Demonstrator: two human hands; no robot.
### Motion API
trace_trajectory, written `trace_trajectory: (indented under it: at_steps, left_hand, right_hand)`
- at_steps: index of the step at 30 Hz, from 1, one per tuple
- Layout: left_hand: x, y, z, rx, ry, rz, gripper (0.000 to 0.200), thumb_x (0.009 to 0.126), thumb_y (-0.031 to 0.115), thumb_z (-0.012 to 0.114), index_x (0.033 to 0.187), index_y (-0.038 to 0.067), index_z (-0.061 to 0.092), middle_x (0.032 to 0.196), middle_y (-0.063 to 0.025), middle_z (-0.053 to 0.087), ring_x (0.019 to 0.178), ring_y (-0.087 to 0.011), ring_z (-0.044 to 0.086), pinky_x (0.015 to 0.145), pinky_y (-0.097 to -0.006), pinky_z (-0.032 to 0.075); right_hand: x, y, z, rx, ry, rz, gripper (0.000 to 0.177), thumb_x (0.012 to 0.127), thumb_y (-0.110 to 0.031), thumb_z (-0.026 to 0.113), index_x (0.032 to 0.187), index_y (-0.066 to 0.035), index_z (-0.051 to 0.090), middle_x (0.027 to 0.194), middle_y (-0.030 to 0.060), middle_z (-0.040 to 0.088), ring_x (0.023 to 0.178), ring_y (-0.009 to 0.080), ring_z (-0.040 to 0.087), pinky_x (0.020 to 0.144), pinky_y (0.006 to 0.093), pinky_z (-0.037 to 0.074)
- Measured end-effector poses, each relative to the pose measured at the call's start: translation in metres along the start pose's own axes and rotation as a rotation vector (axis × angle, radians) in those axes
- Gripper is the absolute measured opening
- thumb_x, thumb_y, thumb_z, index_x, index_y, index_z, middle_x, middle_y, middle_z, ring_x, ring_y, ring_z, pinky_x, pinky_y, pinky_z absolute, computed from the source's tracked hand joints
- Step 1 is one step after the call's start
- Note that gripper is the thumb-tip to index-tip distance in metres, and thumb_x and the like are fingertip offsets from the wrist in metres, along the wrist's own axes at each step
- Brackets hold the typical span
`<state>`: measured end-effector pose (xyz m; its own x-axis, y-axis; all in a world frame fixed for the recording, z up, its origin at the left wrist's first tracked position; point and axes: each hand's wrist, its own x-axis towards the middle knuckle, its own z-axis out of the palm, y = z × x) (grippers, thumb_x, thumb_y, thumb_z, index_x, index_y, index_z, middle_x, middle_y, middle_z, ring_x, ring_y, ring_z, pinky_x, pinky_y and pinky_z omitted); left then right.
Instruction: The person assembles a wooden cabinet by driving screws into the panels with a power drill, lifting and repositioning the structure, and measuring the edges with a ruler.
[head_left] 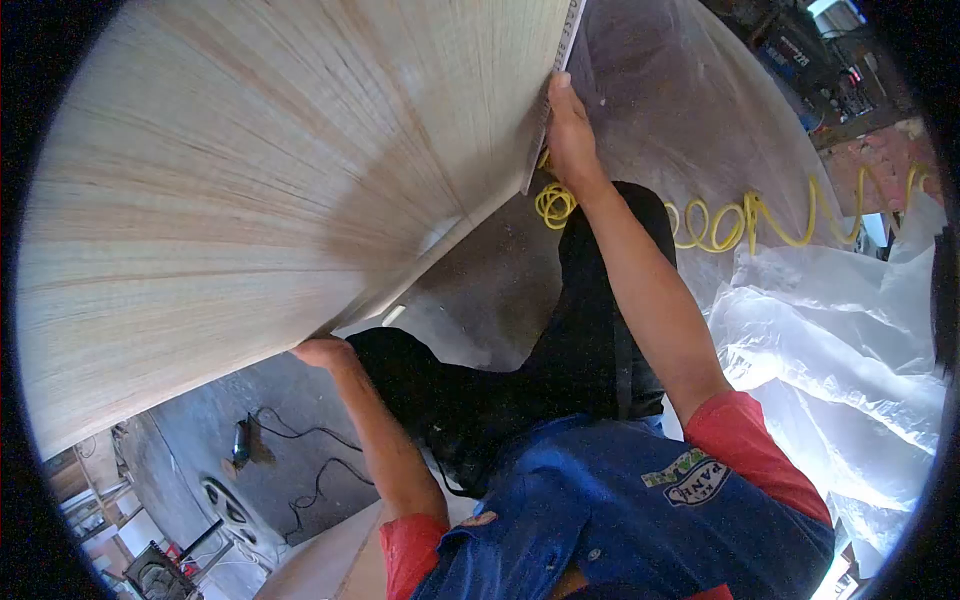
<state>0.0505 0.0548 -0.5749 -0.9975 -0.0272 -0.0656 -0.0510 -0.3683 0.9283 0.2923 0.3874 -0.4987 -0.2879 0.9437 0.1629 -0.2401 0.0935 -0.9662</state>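
Observation:
A large pale plywood sheet (pixel 260 190) with streaked grain fills the upper left of the head view, tilted in front of my legs. At its lower edge, my left hand (pixel 323 350) is closed on the wood, its fingers mostly hidden. Higher up, my right hand (pixel 573 135) grips the right-hand edge, which carries printed lettering, with the thumb showing along it. The sheet's lower corner lies between my two hands, above the grey floor (pixel 460 310).
A coiled yellow hose (pixel 735 225) stretches across the right side. Clear plastic sheeting (pixel 820 350) hangs or lies at right. On the left floor are a dark power tool (pixel 241 442) with a black cord (pixel 300 430) and a pale slotted object (pixel 235 515).

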Motion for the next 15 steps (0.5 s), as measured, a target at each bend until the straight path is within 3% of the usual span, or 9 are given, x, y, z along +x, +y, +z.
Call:
trace_trajectory:
  at_steps: [2, 5, 6, 7, 9, 15]
  left_hand:
    - [0.0, -0.006, -0.007, 0.036, 0.069, 0.068, 0.056, 0.096, 0.038, 0.035, 0.135, -0.002, 0.039, 0.136, -0.019, 0.044, 0.122, -0.0331, 0.045, 0.103, -0.0439, 0.037]
    - [0.006, -0.01, -0.009, 0.104, 0.005, 0.178, 0.055, 0.096, 0.037, 0.033, 0.135, -0.001, 0.039, 0.137, -0.0193, 0.043, 0.121, -0.0336, 0.046, 0.103, -0.0446, 0.036]
    - [0.004, -0.01, -0.008, 0.111, 0.025, 0.198, 0.054, 0.095, 0.036, 0.036, 0.133, -0.001, 0.04, 0.134, -0.0202, 0.045, 0.117, -0.0366, 0.048, 0.099, -0.0486, 0.04]
    - [0.003, -0.01, -0.007, 0.118, 0.044, 0.219, 0.053, 0.094, 0.036, 0.038, 0.132, 0.0, 0.041, 0.132, -0.0211, 0.047, 0.113, -0.0396, 0.051, 0.095, -0.0525, 0.044]
    - [0.01, -0.015, -0.013, 0.09, 0.02, 0.229, 0.053, 0.093, 0.036, 0.039, 0.132, -0.001, 0.042, 0.132, -0.0209, 0.047, 0.113, -0.0394, 0.051, 0.095, -0.0516, 0.045]
    - [0.02, -0.022, -0.013, 0.112, 0.012, 0.235, 0.052, 0.093, 0.034, 0.041, 0.13, -0.001, 0.044, 0.13, -0.0212, 0.049, 0.113, -0.0397, 0.052, 0.095, -0.0509, 0.046]
  right_hand:
    - [-0.001, 0.003, 0.001, -0.011, 0.016, -0.004, 0.064, 0.099, -0.05, 0.031, 0.129, 0.004, 0.048, 0.131, 0.0158, 0.05, 0.122, 0.0236, 0.044, 0.104, 0.0337, 0.031]
    - [-0.005, -0.008, 0.007, -0.019, 0.008, -0.056, 0.061, 0.1, -0.049, 0.031, 0.124, 0.003, 0.052, 0.122, 0.0134, 0.055, 0.113, 0.022, 0.048, 0.1, 0.0338, 0.035]
    - [-0.008, -0.013, 0.008, -0.016, -0.005, -0.081, 0.06, 0.1, -0.049, 0.032, 0.121, 0.002, 0.054, 0.117, 0.0117, 0.057, 0.108, 0.0206, 0.05, 0.097, 0.0337, 0.037]
    - [-0.01, -0.016, 0.009, -0.022, -0.003, -0.085, 0.06, 0.1, -0.049, 0.032, 0.121, 0.002, 0.054, 0.117, 0.0117, 0.057, 0.108, 0.0206, 0.05, 0.097, 0.0337, 0.037]
    - [-0.013, -0.021, 0.009, 0.024, -0.025, 0.052, 0.067, 0.098, -0.053, 0.033, 0.135, 0.002, 0.042, 0.132, 0.0099, 0.047, 0.118, 0.0184, 0.043, 0.1, 0.0307, 0.032]
    - [-0.009, -0.012, 0.01, 0.139, -0.04, -0.011, 0.066, 0.098, -0.053, 0.033, 0.134, 0.002, 0.042, 0.131, 0.0097, 0.048, 0.118, 0.0196, 0.043, 0.102, 0.0316, 0.031]
